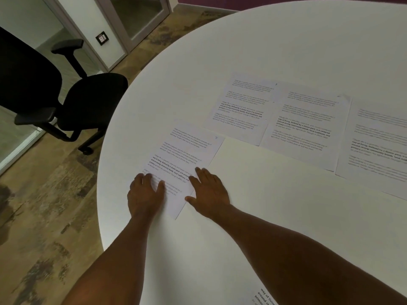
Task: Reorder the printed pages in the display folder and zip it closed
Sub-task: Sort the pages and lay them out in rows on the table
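Note:
Several printed pages lie on a round white table [286, 40]. The nearest page [185, 155] sits close to the table's left edge, with a handwritten number in its top right corner. My left hand [145, 190] rests flat on that page's lower left part, fingers spread. My right hand [209, 190] lies flat across its right edge, partly on the table. Two more pages [240, 106] [304, 126] lie side by side further back. A further page [374, 146] is at the right. Between my forearms, a corner of another page [264, 297] shows at the bottom. No folder is in view.
A black office chair [66, 95] with armrests stands on the wooden floor left of the table. Glass doors and a wall switch [101, 37] are behind it. The table's left rim curves close to my left hand.

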Tool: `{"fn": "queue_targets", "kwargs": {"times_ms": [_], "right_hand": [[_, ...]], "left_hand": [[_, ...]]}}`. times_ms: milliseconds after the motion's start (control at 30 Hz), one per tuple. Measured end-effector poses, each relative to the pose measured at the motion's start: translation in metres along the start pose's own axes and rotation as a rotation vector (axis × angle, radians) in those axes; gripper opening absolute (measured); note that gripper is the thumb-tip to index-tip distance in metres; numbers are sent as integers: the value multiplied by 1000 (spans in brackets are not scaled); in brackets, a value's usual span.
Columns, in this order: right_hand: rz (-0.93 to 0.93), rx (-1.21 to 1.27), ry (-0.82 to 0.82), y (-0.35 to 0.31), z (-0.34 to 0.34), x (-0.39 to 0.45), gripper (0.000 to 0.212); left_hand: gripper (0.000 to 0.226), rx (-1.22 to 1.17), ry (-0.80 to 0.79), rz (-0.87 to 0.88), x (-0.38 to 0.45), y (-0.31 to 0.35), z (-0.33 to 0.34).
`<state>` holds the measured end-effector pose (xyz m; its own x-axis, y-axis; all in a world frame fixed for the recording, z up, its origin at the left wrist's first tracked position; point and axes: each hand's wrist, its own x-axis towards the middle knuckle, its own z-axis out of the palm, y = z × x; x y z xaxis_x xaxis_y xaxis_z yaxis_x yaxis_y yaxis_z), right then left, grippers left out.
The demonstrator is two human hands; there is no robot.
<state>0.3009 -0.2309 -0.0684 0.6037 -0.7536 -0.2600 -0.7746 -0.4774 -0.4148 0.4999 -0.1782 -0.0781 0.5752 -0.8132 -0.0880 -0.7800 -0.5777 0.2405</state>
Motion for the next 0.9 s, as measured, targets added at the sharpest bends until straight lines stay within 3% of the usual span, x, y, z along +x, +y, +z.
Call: {"fn": "queue_targets", "kwargs": {"times_ms": [133, 300, 633, 800, 900], "right_hand": [[-31, -73, -31, 2, -6, -1, 73], [-25, -46, 43, 7, -19, -28, 70], [215, 14, 41, 39, -39, -119, 70], [311, 13, 45, 45, -48, -175, 89], [364, 25, 77, 49, -50, -212, 72]], "left_hand": [[57, -28, -64, -10, 8, -1, -2], [61, -17, -23, 41, -8, 14, -5], [61, -48, -141, 249, -99, 74, -2], [62, -40, -215, 356, -151, 100, -14], [61, -31, -242, 426, -179, 112, -23]]}}
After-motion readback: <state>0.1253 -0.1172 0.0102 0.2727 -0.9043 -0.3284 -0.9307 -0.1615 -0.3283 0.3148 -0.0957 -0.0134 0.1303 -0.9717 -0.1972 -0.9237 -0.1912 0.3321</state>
